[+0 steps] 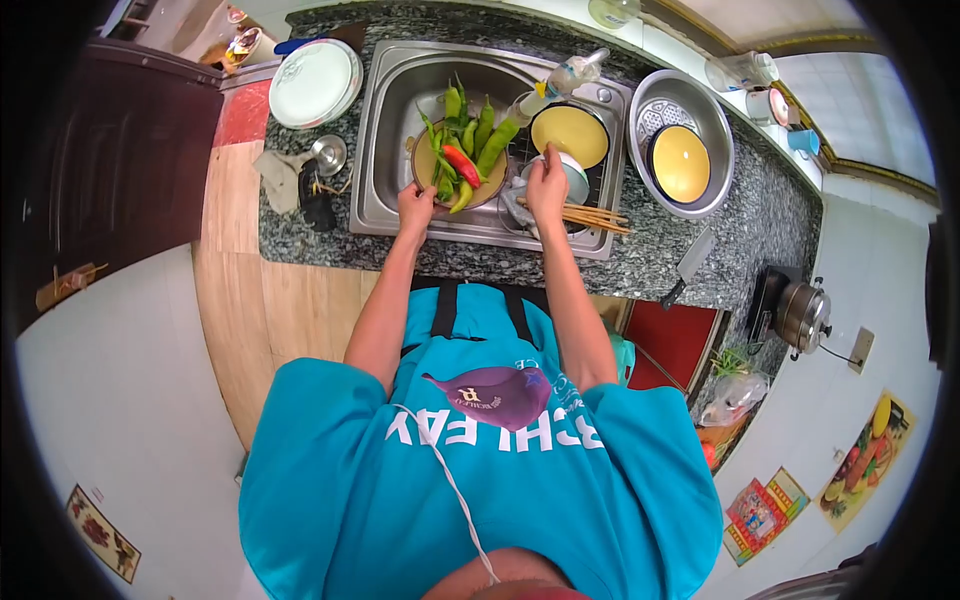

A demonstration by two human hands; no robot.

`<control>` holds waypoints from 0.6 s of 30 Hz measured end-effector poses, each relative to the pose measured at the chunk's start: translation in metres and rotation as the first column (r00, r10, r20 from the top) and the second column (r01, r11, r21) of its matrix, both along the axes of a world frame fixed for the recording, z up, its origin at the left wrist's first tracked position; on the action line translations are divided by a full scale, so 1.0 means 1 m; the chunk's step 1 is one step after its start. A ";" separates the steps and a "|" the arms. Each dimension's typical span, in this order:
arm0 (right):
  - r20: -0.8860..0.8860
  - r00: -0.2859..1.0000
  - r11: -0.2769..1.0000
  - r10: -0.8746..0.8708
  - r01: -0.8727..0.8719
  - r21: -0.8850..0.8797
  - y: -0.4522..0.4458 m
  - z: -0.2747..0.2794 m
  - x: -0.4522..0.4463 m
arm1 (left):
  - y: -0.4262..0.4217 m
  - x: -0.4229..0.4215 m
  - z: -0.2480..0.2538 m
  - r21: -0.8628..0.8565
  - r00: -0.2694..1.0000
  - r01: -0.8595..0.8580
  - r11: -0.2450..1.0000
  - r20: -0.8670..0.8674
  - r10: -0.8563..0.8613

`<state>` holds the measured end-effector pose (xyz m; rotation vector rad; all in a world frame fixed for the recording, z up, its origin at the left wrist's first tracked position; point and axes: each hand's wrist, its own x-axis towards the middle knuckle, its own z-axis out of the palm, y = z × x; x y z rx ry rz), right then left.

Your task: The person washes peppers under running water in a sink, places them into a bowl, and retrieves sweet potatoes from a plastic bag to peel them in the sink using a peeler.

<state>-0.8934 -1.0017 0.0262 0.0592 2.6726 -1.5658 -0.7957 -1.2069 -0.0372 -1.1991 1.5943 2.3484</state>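
A bowl (425, 163) heaped with green peppers (487, 125) and a red pepper (461, 165) sits in the left basin of the steel sink (375, 130). My left hand (416, 209) grips the bowl's near left rim. Over the right part of the sink, my right hand (547, 188) has its fingers closed on the rim of a small white bowl (575, 180). A yellow bowl (570, 135) rests just beyond it. Wooden chopsticks (590, 217) lie beneath and beside my right hand, across the sink's near edge.
Right of the sink stands a steel basin (718, 150) holding another yellow bowl (681, 165). A cleaver (692, 258) lies on the counter near its front edge. Stacked white plates (312, 84), a cloth (280, 180) and a metal cup (329, 153) are at the left.
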 end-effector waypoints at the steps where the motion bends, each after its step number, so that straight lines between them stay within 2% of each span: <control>1: -0.038 0.999 0.999 -0.018 0.019 0.027 -0.003 -0.007 -0.013 | -0.005 -0.004 -0.016 -0.057 0.998 0.054 0.997 0.029 -0.053; 2: -0.071 0.997 0.998 -0.030 0.033 0.054 -0.005 -0.014 -0.024 | -0.009 -0.004 -0.030 -0.112 0.993 0.106 0.988 0.067 -0.099; 4: -0.012 0.999 0.999 -0.030 0.030 0.036 -0.005 -0.022 -0.047 | -0.009 -0.011 -0.020 -0.078 0.993 0.096 0.992 0.076 -0.090; 6: -0.195 0.978 0.996 -0.069 0.079 0.048 -0.006 -0.030 -0.070 | -0.011 -0.019 -0.006 -0.013 0.993 0.055 0.998 0.108 -0.054; 8: -0.199 0.980 0.998 -0.007 0.019 0.063 -0.001 -0.037 -0.090 | -0.016 -0.024 -0.016 -0.001 0.990 0.035 0.999 0.137 -0.034; 9: -0.103 0.995 0.999 -0.019 0.022 0.025 0.000 -0.036 -0.093 | -0.017 -0.023 -0.017 0.025 0.989 0.026 0.999 0.145 -0.029; 12: -0.062 0.998 0.999 -0.003 0.006 0.053 0.004 -0.035 -0.099 | -0.025 -0.025 -0.028 0.039 0.984 0.032 0.999 0.173 -0.038; 14: 0.143 0.963 0.940 0.230 -0.258 0.223 0.005 -0.010 -0.099 | -0.027 -0.026 -0.039 0.033 0.981 0.050 0.998 0.188 -0.055; 15: -0.021 0.981 0.960 0.195 -0.187 0.209 0.001 -0.013 -0.096 | -0.030 -0.027 -0.043 0.040 0.979 0.050 0.998 0.198 -0.057; 16: -0.011 0.981 0.960 0.192 -0.186 0.211 -0.001 -0.016 -0.092 | -0.031 -0.028 -0.048 0.046 0.976 0.051 0.998 0.208 -0.059; 18: -0.169 0.983 0.981 0.076 -0.043 0.189 -0.005 -0.020 -0.076 | -0.034 -0.026 -0.062 0.035 0.966 0.068 0.997 0.246 -0.075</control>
